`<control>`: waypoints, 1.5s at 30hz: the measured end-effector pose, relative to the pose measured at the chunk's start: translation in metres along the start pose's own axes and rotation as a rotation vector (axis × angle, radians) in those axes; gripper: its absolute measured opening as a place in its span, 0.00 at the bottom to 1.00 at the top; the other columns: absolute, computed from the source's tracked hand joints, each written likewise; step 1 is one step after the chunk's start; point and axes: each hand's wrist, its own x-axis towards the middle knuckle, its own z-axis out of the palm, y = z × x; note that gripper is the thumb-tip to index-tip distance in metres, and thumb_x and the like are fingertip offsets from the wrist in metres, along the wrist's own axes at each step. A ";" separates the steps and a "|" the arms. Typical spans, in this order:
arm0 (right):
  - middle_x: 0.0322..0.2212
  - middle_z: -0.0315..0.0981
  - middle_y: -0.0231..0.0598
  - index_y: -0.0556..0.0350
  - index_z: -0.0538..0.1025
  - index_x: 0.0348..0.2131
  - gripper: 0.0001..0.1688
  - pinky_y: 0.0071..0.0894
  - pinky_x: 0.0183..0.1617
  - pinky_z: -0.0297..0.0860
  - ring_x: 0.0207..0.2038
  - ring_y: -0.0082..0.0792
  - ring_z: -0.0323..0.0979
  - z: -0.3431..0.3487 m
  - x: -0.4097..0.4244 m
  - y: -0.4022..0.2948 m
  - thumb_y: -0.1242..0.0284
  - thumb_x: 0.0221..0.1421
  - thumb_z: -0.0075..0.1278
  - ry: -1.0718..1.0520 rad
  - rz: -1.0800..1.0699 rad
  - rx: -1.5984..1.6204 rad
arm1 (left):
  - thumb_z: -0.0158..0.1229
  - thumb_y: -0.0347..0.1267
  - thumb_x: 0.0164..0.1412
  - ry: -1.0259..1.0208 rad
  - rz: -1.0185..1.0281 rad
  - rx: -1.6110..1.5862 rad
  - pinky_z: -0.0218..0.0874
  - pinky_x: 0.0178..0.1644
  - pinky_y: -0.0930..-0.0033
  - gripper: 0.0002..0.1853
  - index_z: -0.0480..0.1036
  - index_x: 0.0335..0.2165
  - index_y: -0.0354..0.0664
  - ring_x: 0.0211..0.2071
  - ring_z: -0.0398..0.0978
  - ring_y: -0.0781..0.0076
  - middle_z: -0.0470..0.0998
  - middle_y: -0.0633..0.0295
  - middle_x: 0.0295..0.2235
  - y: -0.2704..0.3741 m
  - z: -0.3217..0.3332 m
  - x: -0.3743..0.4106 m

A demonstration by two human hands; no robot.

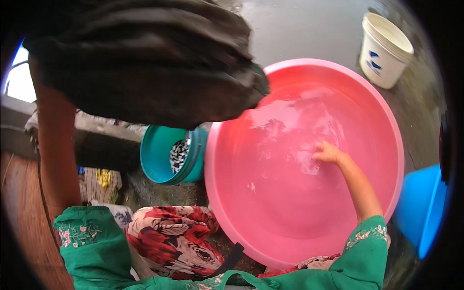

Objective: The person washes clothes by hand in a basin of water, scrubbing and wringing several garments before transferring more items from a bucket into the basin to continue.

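A large dark wet cloth (pixel 156 79), possibly a garment, is raised close to the camera. It fills the upper left and overhangs the rim of a round pink plastic basin (pixel 393 145). My left forearm rises along the left edge to this cloth and holds it up; the hand itself is hidden by the folds. Over the basin's middle, my right hand (pixel 327 152) reaches down to the shallow water (pixel 275 145), its fingers loosely bent and apart. Nothing shows in that hand. Whether the fingertips are under the surface is hard to tell.
Left of the basin, a teal bucket (pixel 154 156) lies tilted with black-and-white patterned cloth (pixel 179 156) inside. A white bucket (pixel 384 54) stands on the wet floor (pixel 290 29) at upper right. A blue tub (pixel 417 206) is at far right. Brown boards (pixel 25 217) border the left.
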 end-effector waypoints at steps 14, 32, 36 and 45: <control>0.50 0.58 0.35 0.51 0.54 0.56 0.37 0.32 0.53 0.58 0.51 0.32 0.58 -0.095 -0.112 0.004 0.56 0.51 0.45 0.332 0.025 1.240 | 0.54 0.40 0.49 -0.771 -0.583 0.138 0.58 0.48 0.68 0.30 0.60 0.49 0.37 0.44 0.66 0.70 0.68 0.58 0.43 -0.225 0.198 -0.040; 0.43 0.65 0.44 0.58 0.62 0.49 0.38 0.31 0.52 0.59 0.47 0.31 0.62 0.002 -0.047 -0.056 0.65 0.40 0.58 -0.095 0.074 0.478 | 0.52 0.48 0.50 0.485 -1.029 -0.242 0.60 0.49 0.57 0.31 0.63 0.46 0.36 0.44 0.68 0.58 0.69 0.53 0.44 -0.278 -0.212 -0.225; 0.38 0.69 0.39 0.60 0.63 0.47 0.33 0.29 0.47 0.63 0.41 0.25 0.65 0.019 -0.069 -0.108 0.71 0.39 0.56 -0.310 -0.005 0.461 | 0.52 0.43 0.51 0.555 -0.939 -0.232 0.61 0.47 0.61 0.24 0.67 0.42 0.36 0.40 0.71 0.62 0.73 0.55 0.39 -0.269 -0.235 -0.230; 0.37 0.69 0.53 0.49 0.64 0.48 0.36 0.44 0.45 0.64 0.41 0.50 0.68 0.089 -0.102 -0.109 0.51 0.42 0.48 -0.662 -0.118 -0.202 | 0.55 0.36 0.47 0.398 -0.837 0.148 0.63 0.40 0.69 0.16 0.70 0.35 0.37 0.32 0.72 0.70 0.75 0.60 0.32 -0.239 -0.232 -0.142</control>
